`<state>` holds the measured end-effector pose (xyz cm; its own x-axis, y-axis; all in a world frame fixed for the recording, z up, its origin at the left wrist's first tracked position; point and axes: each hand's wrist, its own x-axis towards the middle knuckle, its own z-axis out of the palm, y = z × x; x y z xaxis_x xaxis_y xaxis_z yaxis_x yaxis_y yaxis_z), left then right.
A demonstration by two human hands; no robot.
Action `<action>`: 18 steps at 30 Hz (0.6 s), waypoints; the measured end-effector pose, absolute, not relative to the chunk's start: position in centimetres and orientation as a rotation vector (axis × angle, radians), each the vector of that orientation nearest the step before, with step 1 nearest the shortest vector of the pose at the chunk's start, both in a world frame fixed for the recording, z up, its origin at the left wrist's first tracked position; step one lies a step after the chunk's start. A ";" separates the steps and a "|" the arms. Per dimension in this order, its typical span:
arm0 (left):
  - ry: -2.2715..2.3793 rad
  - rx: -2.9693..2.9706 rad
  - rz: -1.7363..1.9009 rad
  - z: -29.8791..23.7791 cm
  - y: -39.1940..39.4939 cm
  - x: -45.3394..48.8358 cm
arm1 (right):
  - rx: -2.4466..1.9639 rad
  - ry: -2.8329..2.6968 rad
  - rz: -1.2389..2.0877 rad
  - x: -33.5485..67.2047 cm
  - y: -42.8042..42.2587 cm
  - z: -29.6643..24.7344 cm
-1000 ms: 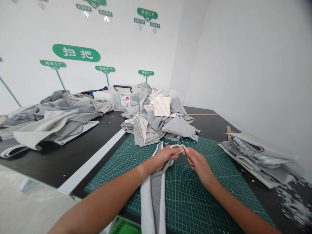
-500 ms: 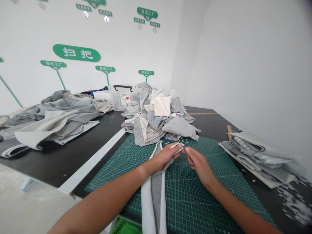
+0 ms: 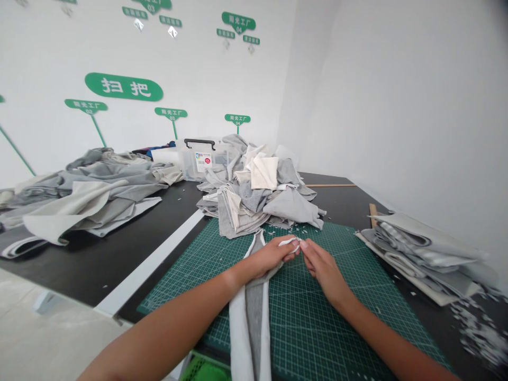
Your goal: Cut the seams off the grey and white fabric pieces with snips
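Observation:
A long grey cloth with white folded edges (image 3: 256, 312) runs down the cutting mat and off the bottom of the view. My left hand (image 3: 275, 254) is closed around its upper part, and a white edge loops out over the fingers. Against that edge, the thumb and forefinger of my right hand (image 3: 317, 260) are pinched together, with the fingertips of both hands nearly touching. Whether the right fingers also hold something small is hidden. Beneath both hands lies the green gridded cutting mat (image 3: 341, 312).
Behind the mat rises a heap of grey and cream cloth pieces (image 3: 264, 174), beside a clear plastic box (image 3: 194, 169). More cloths (image 3: 87, 196) lie at left. On the right are a folded cloth stack (image 3: 420, 254), a wooden strip (image 3: 373, 214) and white scraps (image 3: 480, 328).
My right fingertips have come up against the white edge, where a small gap with a thin dark sliver showed before. The left hand has shifted slightly, and the cloth lies much the same.

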<state>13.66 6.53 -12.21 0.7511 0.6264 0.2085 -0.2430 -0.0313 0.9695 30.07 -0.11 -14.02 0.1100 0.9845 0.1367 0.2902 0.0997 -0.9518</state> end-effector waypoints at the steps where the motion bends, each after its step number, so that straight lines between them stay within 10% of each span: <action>1: 0.339 1.446 0.712 -12.2 6.6 13.7 | -1.390 -1.378 0.862 30.1 -0.1 -14.0; 18: 0.276 1.380 0.712 -12.4 6.6 13.9 | -1.370 -1.434 0.788 29.8 -0.6 -13.6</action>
